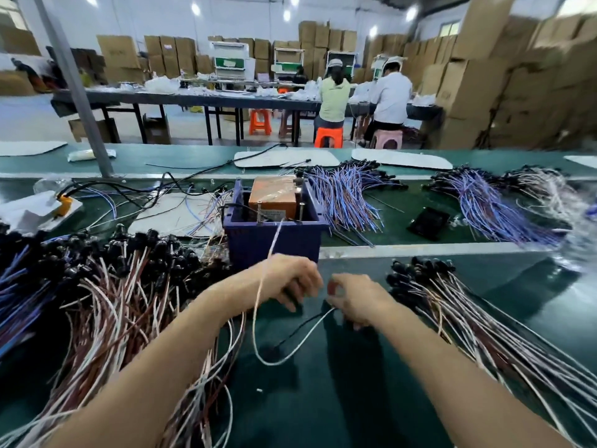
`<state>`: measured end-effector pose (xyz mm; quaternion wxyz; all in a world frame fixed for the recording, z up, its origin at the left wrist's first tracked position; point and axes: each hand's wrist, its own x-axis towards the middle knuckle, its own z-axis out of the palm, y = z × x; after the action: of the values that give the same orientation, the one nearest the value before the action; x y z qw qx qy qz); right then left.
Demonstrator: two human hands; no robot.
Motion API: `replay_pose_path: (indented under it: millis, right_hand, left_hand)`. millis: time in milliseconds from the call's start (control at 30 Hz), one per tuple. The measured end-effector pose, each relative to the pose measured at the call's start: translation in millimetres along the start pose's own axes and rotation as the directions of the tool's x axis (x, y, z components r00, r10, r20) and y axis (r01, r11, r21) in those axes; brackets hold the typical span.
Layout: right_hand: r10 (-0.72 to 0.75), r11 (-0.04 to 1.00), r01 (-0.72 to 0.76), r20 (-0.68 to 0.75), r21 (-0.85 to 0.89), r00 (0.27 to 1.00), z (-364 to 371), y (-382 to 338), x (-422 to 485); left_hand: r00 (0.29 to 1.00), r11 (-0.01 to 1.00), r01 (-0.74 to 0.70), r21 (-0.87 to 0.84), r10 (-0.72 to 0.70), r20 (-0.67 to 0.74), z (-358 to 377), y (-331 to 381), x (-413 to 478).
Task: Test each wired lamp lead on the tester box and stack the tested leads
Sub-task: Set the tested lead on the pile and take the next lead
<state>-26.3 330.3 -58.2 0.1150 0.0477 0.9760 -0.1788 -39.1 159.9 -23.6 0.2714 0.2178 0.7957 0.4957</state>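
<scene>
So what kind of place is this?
Probably a factory assembly line: heaps of wired lamp leads lie on a green conveyor belt, cardboard boxes are stacked high behind, and workers sit at a long table.

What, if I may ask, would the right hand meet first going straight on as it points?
Probably the left hand, close ahead of the right hand pinching a lamp lead; the blue tester box lies beyond, though depth is unclear.

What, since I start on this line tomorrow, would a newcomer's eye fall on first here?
The huge tangle of brown-and-white leads at left, and the neater fanned stack at right. Between them, the left hand and right hand work a white lead that loops up to the blue tester box.
</scene>
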Motion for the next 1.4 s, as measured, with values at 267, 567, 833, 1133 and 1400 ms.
replay_pose_path:
  millis: [267, 567, 833, 1133, 1400]
  right_hand:
    - [-0.061, 0.962, 0.023, -0.131, -0.271, 0.990, -16.2, 37.9, -7.4]
    - [-0.099, 0.923, 0.048, -0.115, -0.381, 0.988, -43.6, 80.8, -22.6]
    - [-0.219, 0.974, 0.198, -0.228, -0.113, 0.949, -29.8, 3.7, -9.9]
    - [-0.022, 0.785, 0.064, -0.075, 0.616, 0.997, 58.4, -106.1, 30.4]
    - [-0.074, 0.556, 0.084, -0.052, 0.827, 0.996, 44.9, -86.6, 18.8]
  left_hand:
    - [0.988, 0.532, -0.109, 0.840, -0.036, 0.151, 90.6, -28.9, -15.7]
    - [0.897, 0.522, -0.422, 0.741, 0.123, 0.424, 162.2, 9.5, -21.5]
    - [0.965, 0.280, 0.192, 0.941, 0.120, -0.233, 35.5, -22.7, -31.9]
    - [0.871, 0.602, 0.356, 0.715, 0.063, -0.487, 2.3, -72.3, -41.3]
    - [0.782, 0.863, 0.177, 0.473, 0.168, -0.600, 5.6, -62.7, -47.1]
